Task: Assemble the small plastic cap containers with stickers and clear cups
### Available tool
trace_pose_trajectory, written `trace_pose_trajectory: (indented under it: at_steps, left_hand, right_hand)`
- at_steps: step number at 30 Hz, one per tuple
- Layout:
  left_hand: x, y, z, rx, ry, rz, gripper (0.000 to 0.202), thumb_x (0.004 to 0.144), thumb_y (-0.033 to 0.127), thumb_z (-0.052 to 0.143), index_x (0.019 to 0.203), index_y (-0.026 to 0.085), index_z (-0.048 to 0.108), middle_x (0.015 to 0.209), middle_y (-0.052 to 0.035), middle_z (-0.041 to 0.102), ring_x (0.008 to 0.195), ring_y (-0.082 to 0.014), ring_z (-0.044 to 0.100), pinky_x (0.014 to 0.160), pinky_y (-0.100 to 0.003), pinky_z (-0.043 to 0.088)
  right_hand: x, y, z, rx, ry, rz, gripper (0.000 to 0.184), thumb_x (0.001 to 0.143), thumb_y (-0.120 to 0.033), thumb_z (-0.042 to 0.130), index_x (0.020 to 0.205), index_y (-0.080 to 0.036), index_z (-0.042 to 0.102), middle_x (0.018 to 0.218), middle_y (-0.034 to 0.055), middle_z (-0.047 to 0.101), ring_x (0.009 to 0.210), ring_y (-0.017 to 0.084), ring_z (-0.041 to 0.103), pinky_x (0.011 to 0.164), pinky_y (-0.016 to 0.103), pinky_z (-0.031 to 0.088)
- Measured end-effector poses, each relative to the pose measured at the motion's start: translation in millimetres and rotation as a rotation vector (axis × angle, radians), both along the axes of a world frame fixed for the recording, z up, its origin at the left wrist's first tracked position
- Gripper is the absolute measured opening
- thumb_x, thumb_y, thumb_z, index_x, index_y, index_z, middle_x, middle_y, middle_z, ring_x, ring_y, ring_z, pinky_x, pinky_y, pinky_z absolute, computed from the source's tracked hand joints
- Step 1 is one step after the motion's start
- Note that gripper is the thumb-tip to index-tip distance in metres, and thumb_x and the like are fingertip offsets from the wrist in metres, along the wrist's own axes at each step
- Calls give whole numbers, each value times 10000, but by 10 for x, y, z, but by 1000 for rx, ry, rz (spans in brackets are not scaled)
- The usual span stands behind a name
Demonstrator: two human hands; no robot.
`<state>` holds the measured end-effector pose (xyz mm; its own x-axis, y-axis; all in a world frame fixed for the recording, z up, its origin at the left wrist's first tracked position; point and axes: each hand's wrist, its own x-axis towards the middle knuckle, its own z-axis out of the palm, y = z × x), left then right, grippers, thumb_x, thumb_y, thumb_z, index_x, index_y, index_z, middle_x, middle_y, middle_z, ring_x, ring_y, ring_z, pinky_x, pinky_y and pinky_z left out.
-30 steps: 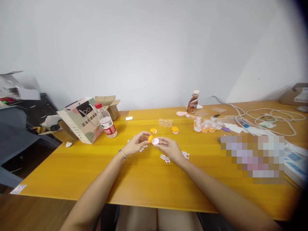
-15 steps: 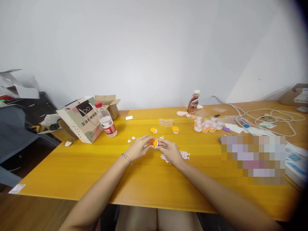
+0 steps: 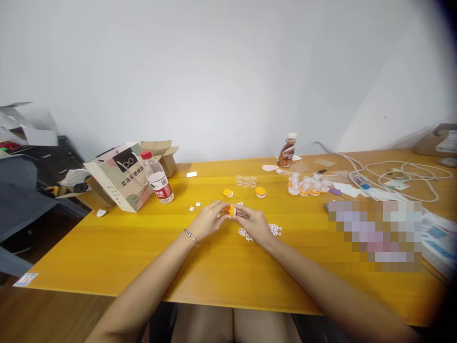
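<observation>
Between my two hands I hold a small round orange-and-white plastic piece point(image 3: 232, 210) just above the table. My left hand point(image 3: 209, 220) pinches its left side with thumb and fingers. On its right side the fingers of my right hand point(image 3: 254, 225) close on it. Beyond them lie two orange-and-white discs, a left one point(image 3: 228, 193) and a right one point(image 3: 260, 192). Small clear cups point(image 3: 246, 181) stand behind these. White lacy cut-out pieces point(image 3: 274, 229) lie partly under my right hand. Two little white parts point(image 3: 194, 206) rest left of my left hand.
A cluster of clear-topped orange pieces point(image 3: 307, 184) sits at the right, before a brown drink bottle point(image 3: 287, 150). White cables point(image 3: 403, 166) sprawl farther right. On the left stand a water bottle point(image 3: 159, 183), a paper bag point(image 3: 124, 178) and an open carton point(image 3: 164, 155).
The orange-and-white piece has turned a little in my fingers and shifted slightly right. Both hands stay nearly in place.
</observation>
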<state>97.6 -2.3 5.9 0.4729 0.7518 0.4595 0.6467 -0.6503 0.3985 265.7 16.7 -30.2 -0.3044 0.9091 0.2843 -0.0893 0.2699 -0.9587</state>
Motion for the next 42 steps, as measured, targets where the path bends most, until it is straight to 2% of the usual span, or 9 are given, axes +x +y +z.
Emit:
trace_pose_trajectory:
  at_steps: [7, 12, 18, 21, 24, 28, 32, 38, 42]
  left_hand:
    - [-29, -8, 108, -29, 2, -39, 285, 764, 291, 532, 1025, 178, 537, 892, -51, 578, 806, -151, 546, 764, -257, 420]
    - [15, 7, 34, -73, 59, 35, 260, 726, 266, 540, 971, 184, 566, 849, -25, 589, 763, -137, 547, 718, -231, 417]
    - [8, 1, -51, -130, 309, 0, 261, 713, 241, 514, 968, 206, 557, 878, -21, 600, 788, -157, 552, 727, -240, 403]
    - [-14, 1, -48, -110, 422, -39, 248, 735, 245, 492, 971, 217, 564, 883, -25, 595, 807, -169, 546, 749, -265, 386]
    - [0, -13, -34, -50, 440, -43, 280, 764, 292, 484, 1030, 229, 544, 985, -36, 576, 897, -189, 518, 814, -307, 348]
    - [105, -74, -31, 36, 414, -105, 304, 817, 327, 437, 1101, 235, 497, 1108, -41, 534, 997, -184, 467, 839, -307, 311]
    - [226, -124, -98, 90, 467, -194, 258, 865, 279, 366, 1069, 238, 518, 1063, -26, 570, 958, -158, 489, 801, -298, 288]
    - [273, -94, -207, 122, 491, -159, 255, 878, 271, 341, 957, 205, 575, 927, -32, 610, 833, -135, 531, 765, -293, 281]
    - [277, -87, -207, 99, 421, -120, 251, 872, 271, 352, 904, 193, 588, 865, -37, 616, 824, -143, 535, 768, -298, 298]
  right_hand:
    - [5, 28, 31, -97, -17, 98, 257, 636, -181, 597, 888, -208, 556, 821, 13, 673, 775, 150, 627, 802, 329, 462]
    - [132, 103, 108, -119, -103, 218, 312, 672, -262, 600, 894, -230, 383, 774, -3, 656, 724, 135, 615, 690, 302, 467]
    - [622, 339, 372, 95, -662, -32, 237, 672, -396, 568, 736, -189, 471, 666, 6, 580, 619, 142, 550, 581, 265, 421]
    - [881, 394, 473, 71, -972, 34, 267, 601, -400, 624, 700, -175, 520, 657, 15, 584, 593, 149, 535, 528, 246, 386]
    - [1029, 408, 498, 3, -1086, 84, 304, 569, -409, 644, 726, -169, 544, 686, 22, 594, 595, 151, 537, 504, 235, 367]
    - [1029, 429, 413, -45, -1105, 206, 391, 506, -410, 690, 788, -169, 566, 692, 13, 590, 583, 143, 528, 487, 225, 352]
    - [904, 454, 277, -45, -1024, 236, 413, 489, -406, 700, 803, -172, 568, 604, -15, 557, 513, 116, 482, 457, 217, 333]
    - [751, 459, 191, 38, -919, 198, 227, 570, -351, 633, 674, -158, 572, 551, -20, 539, 518, 110, 456, 480, 219, 338]
    - [685, 452, 186, 71, -845, 162, 247, 613, -397, 604, 657, -155, 606, 574, -5, 585, 558, 132, 496, 526, 240, 366]
